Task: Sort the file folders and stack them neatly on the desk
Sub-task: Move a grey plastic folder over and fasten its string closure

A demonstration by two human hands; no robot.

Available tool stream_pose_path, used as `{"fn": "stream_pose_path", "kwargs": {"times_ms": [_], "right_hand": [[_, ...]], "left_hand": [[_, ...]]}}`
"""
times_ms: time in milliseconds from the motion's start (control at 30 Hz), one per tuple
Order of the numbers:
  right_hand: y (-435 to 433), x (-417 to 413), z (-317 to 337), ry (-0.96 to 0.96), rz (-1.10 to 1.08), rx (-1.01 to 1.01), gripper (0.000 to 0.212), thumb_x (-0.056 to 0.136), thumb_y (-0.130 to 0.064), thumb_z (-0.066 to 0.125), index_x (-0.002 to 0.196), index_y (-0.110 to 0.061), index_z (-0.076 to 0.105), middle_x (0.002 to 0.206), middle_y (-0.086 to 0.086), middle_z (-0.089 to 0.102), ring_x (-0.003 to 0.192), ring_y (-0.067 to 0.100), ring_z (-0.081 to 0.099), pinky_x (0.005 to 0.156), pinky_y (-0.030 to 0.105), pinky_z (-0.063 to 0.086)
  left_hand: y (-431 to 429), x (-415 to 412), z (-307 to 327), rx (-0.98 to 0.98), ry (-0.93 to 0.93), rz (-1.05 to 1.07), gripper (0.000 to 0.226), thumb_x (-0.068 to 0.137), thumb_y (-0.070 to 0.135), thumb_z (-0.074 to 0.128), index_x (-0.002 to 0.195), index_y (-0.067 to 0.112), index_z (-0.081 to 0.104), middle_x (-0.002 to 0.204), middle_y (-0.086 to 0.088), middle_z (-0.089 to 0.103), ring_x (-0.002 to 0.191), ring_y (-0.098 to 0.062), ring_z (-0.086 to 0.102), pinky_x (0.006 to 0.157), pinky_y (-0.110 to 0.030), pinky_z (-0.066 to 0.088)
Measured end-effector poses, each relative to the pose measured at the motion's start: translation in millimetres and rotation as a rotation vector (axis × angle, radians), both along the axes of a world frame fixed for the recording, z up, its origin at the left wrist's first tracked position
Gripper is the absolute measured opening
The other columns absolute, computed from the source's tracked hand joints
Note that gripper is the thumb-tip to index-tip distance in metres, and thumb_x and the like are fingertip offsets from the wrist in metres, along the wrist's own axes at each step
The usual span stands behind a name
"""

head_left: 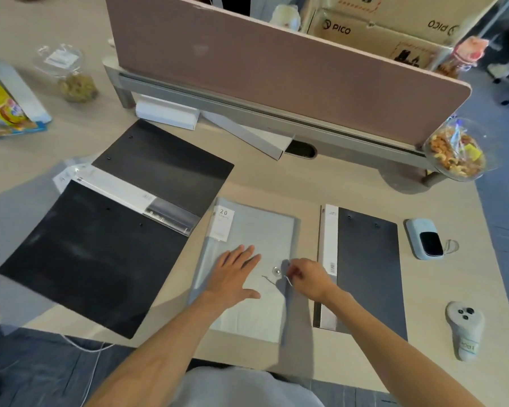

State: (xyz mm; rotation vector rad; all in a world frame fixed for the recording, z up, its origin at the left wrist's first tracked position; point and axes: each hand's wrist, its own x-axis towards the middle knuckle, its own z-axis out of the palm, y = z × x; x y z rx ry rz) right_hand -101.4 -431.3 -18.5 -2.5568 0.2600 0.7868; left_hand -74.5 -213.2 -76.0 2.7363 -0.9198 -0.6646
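Observation:
A translucent grey folder (pixel 256 230) with a "20" label lies in the middle of the desk. My left hand (pixel 235 277) presses flat on it, fingers spread. My right hand (pixel 306 276) pinches the thin closing string (pixel 288 280) beside the folder's round button (pixel 276 270). To the left lies a black folder (pixel 88 254) over a clear sleeve, with a second black folder (pixel 165 163) behind it. To the right lies a closed black folder (pixel 368 271) with a white spine.
A pink divider panel (pixel 276 69) closes the desk's far side. White boxes (pixel 166 111) lie at its foot. A bowl of nuts (pixel 456 154), a grey case (pixel 423 237) and a controller (pixel 465 329) sit right; a jar (pixel 71 74) and snack box (pixel 3 107) sit left.

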Motion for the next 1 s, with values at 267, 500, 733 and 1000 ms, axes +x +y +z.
{"fn": "stream_pose_path", "kwargs": {"times_ms": [267,500,733,1000], "right_hand": [[-16.1,-5.2,24.8,0.231,0.298,-0.061,0.029,0.079,-0.049,0.057,0.08,-0.02,0.059,0.091,0.004,0.067,0.08,0.023,0.06,0.073,0.035,0.051],[-10.8,5.6,31.5,0.186,0.236,-0.022,0.015,0.084,-0.018,0.058,0.069,-0.017,0.061,0.085,0.012,0.071,0.078,0.025,0.063,0.068,0.029,0.047],[20.6,23.2,11.2,0.097,0.41,0.043,0.017,0.081,-0.022,0.063,0.086,-0.006,0.068,0.092,0.009,0.07,0.084,0.026,0.064,0.078,0.034,0.052],[28.0,56.2,-4.1,0.007,0.337,0.064,0.007,0.078,-0.022,0.068,0.077,-0.015,0.069,0.08,-0.001,0.067,0.072,0.012,0.056,0.066,0.022,0.04]], "left_hand": [[0.7,0.9,0.9,0.013,0.018,-0.015,0.093,0.085,0.07,0.047,0.155,0.028,0.003,0.165,0.003,-0.007,0.152,-0.021,-0.006,0.121,-0.041,0.002],[-0.3,1.3,2.9,0.019,0.035,-0.01,0.095,0.085,0.069,0.048,0.155,0.026,0.002,0.165,0.004,-0.008,0.152,-0.021,-0.007,0.122,-0.041,0.002],[1.7,3.4,1.1,-0.046,0.065,0.048,0.11,0.079,0.067,0.059,0.155,0.02,-0.006,0.165,0.005,-0.004,0.152,-0.017,-0.004,0.122,-0.037,0.003],[4.1,5.7,-2.0,-0.073,0.062,0.043,0.108,0.078,0.066,0.06,0.155,0.02,-0.001,0.165,0.006,-0.001,0.152,-0.015,-0.003,0.123,-0.037,0.005]]}}
